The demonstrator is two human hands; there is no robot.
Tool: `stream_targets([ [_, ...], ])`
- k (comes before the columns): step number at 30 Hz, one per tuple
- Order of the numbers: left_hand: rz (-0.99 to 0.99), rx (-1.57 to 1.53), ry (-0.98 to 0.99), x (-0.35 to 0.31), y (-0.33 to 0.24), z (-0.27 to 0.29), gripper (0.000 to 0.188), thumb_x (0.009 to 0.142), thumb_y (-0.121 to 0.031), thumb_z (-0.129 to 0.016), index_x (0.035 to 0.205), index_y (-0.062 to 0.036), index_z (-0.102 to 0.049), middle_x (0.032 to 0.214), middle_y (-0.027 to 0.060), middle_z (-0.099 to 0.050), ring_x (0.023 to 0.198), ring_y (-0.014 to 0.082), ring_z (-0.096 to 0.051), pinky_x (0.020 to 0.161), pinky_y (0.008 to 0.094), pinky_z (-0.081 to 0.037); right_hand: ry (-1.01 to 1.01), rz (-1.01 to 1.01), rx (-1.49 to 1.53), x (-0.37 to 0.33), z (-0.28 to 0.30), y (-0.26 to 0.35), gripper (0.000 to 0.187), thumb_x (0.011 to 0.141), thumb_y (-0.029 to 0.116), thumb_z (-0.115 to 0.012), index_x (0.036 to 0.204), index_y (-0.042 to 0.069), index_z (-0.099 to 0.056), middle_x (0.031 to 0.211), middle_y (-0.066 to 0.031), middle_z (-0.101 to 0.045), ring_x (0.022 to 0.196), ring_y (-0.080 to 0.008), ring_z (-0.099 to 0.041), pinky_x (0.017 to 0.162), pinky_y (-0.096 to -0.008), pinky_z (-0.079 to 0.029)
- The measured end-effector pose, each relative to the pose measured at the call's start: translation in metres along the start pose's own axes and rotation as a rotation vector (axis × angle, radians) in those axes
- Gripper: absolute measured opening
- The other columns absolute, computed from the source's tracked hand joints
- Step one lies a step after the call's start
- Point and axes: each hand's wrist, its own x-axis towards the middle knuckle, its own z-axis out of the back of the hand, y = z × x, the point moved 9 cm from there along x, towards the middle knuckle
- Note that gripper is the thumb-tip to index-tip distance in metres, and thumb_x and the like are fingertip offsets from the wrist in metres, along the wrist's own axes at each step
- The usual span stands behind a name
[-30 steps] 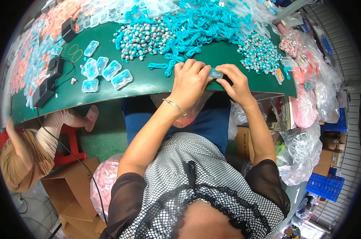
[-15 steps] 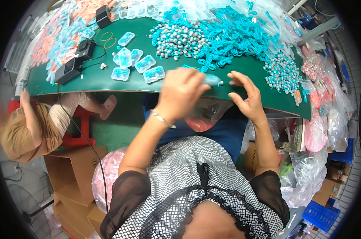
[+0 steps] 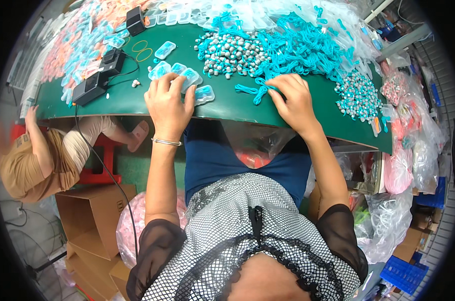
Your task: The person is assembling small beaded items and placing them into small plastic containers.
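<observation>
My left hand (image 3: 168, 108) rests palm-down over a group of small clear plastic cases (image 3: 204, 94) with blue contents. Its fingers are bent but apart, and it hides part of the group. Whether a case lies under the palm does not show. Farther right, my right hand (image 3: 293, 103) pinches a small bundle of teal cord (image 3: 257, 91) between thumb and index finger at the front of the table. Just beyond it lie a large heap of teal cords (image 3: 305, 50) and a pile of grey-and-teal beads (image 3: 232, 54).
More beads (image 3: 358, 95) lie at the right by an orange-tipped tool (image 3: 376, 125). Black boxes (image 3: 89, 89) with a cable and rubber bands (image 3: 142, 50) are at the left. Empty clear cases (image 3: 207, 12) line the back. A co-worker (image 3: 42, 160) sits at the left.
My left hand has moved left to the cases, and the blue piece it held no longer shows. My right hand has moved to the cord bundle and closed on it.
</observation>
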Motion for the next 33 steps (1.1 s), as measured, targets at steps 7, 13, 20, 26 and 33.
stream_targets([
  [7, -0.055, -0.119, -0.008, 0.005, -0.038, -0.002, 0.024, 0.077, -0.02, -0.074, 0.099, -0.012, -0.067, 0.105, 0.0034, -0.062, 0.099, 0.0264, -0.056, 0.079, 0.0412, -0.041, -0.085, 0.0, -0.183, 0.079, -0.033, -0.029, 0.032, 0.079, 0.008, -0.068, 0.11, 0.017, -0.068, 0.108, -0.0017, -0.065, 0.107, -0.0248, -0.056, 0.09, -0.0453, -0.038],
  [13, -0.107, -0.244, 0.059, 0.002, -0.078, -0.022, 0.021, 0.077, -0.016, -0.074, 0.096, -0.0105, -0.067, 0.102, 0.004, -0.062, 0.096, 0.0259, -0.056, 0.079, 0.0397, -0.041, 0.04, -0.105, -0.369, 0.133, -0.076, -0.076, 0.05, 0.081, 0.009, -0.065, 0.129, 0.022, -0.058, 0.125, -0.0036, -0.061, 0.119, -0.0265, -0.054, 0.091, -0.0507, -0.039],
  [20, -0.108, -0.301, 0.09, 0.006, -0.087, -0.037, 0.019, 0.077, -0.016, -0.074, 0.094, -0.0109, -0.068, 0.1, 0.0025, -0.063, 0.094, 0.0249, -0.057, 0.078, 0.0396, -0.041, 0.093, -0.099, -0.351, 0.153, -0.087, -0.104, 0.021, 0.084, 0.011, -0.061, 0.1, 0.016, -0.073, 0.098, -0.0096, -0.067, 0.094, -0.0308, -0.066, 0.081, -0.0486, -0.05],
  [26, -0.085, -0.291, 0.096, 0.007, -0.081, -0.039, 0.018, 0.077, -0.016, -0.073, 0.094, -0.0115, -0.069, 0.097, 0.0022, -0.063, 0.093, 0.0242, -0.057, 0.077, 0.0394, -0.04, 0.039, -0.046, -0.291, 0.138, -0.073, -0.102, 0.034, 0.077, 0.012, -0.07, 0.111, 0.017, -0.068, 0.109, -0.0095, -0.064, 0.106, -0.0318, -0.06, 0.085, -0.047, -0.05],
  [33, -0.1, -0.291, 0.113, 0.006, -0.09, -0.045, 0.019, 0.076, -0.016, -0.074, 0.094, -0.0119, -0.068, 0.096, 0.0016, -0.062, 0.092, 0.024, -0.056, 0.076, 0.0394, -0.039, -0.016, -0.057, -0.314, 0.144, -0.074, -0.115, 0.025, 0.079, 0.006, -0.066, 0.103, 0.012, -0.068, 0.093, -0.0108, -0.068, 0.086, -0.0336, -0.066, 0.076, -0.0463, -0.054],
])
